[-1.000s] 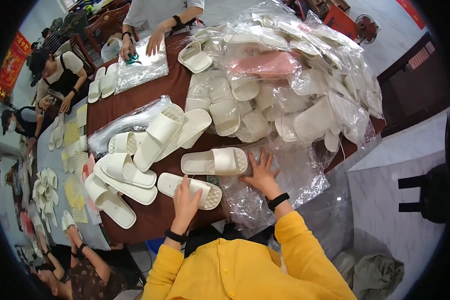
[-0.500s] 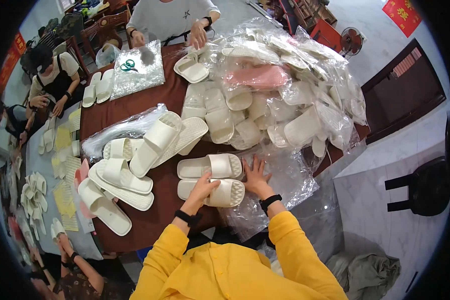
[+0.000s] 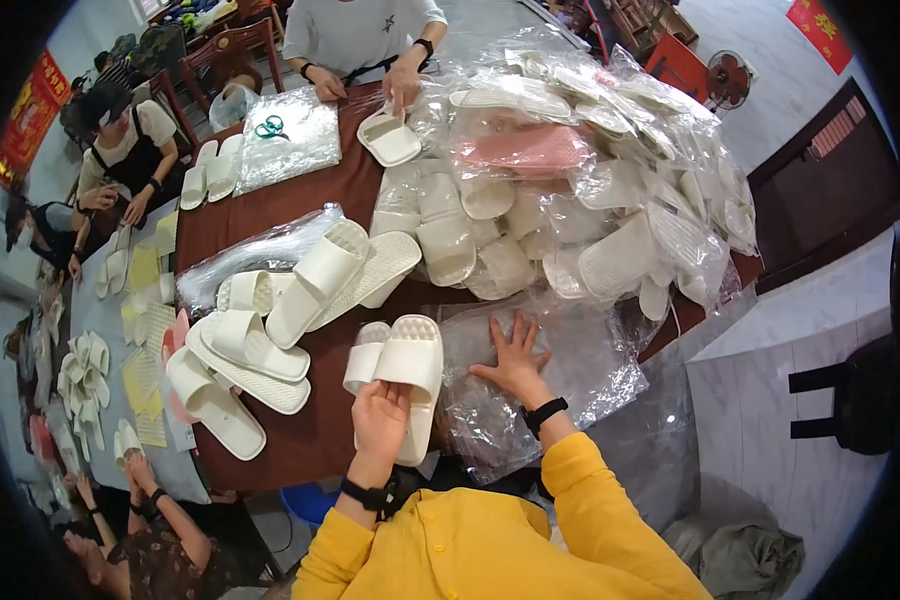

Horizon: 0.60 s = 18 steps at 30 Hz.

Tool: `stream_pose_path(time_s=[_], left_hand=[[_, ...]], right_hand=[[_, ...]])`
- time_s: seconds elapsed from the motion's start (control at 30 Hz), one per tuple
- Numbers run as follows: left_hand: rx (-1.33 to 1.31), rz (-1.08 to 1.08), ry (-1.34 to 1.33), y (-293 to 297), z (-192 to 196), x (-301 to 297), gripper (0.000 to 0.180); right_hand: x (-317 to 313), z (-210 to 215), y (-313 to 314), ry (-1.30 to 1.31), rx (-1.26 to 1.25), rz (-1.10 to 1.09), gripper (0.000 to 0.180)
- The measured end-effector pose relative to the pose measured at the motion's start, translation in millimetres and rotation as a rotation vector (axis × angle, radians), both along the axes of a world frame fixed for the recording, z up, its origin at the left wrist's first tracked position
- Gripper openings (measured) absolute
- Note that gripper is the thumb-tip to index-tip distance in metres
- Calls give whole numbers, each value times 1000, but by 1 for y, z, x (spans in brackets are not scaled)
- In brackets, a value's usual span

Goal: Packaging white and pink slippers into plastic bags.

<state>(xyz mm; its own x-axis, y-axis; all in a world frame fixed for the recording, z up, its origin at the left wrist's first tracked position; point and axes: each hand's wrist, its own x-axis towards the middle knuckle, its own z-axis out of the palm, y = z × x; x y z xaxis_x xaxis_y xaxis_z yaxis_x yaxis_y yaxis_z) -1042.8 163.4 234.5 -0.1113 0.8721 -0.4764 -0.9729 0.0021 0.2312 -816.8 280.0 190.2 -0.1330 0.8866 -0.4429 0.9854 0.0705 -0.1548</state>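
A pair of white slide slippers (image 3: pixel 415 372) is tilted up in front of me. My left hand (image 3: pixel 380 420) grips it from below, fingers at the strap opening of the right slipper, which partly covers the left one. To the right, my right hand (image 3: pixel 513 360) lies flat with fingers spread on clear plastic bags (image 3: pixel 590 350), holding nothing. Left of the pair, several loose white slippers (image 3: pixel 245 345) overlap on the brown tablecloth (image 3: pixel 305 440). Behind them stretches a stack of clear plastic sleeves (image 3: pixel 270 255).
A large heap of bagged slippers (image 3: pixel 570 190), one pink, fills the far right. Green scissors (image 3: pixel 270 127) rest on a plastic packet (image 3: pixel 310 150). Across the table a person's hand (image 3: pixel 403 80) touches a slipper (image 3: pixel 390 140). Other people work at a grey table (image 3: pixel 110 310) on the left.
My left hand has raised and turned the slippers from lying sideways to toes pointing away. My right hand stays spread on the plastic bags.
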Motion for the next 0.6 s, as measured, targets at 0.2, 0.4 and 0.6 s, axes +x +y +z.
stream_pose_path(time_s=[0.2, 0.4, 0.6], left_hand=[[-104, 212, 74, 5, -42, 14, 22], [-46, 133, 105, -5, -55, -5, 49], [-115, -23, 244, -12, -33, -7, 60]], right_hand=[[5, -1, -2, 30, 38, -9, 108], [0, 15, -13, 13, 234, 94, 97], [-13, 20, -41, 200, 319, 351, 80]])
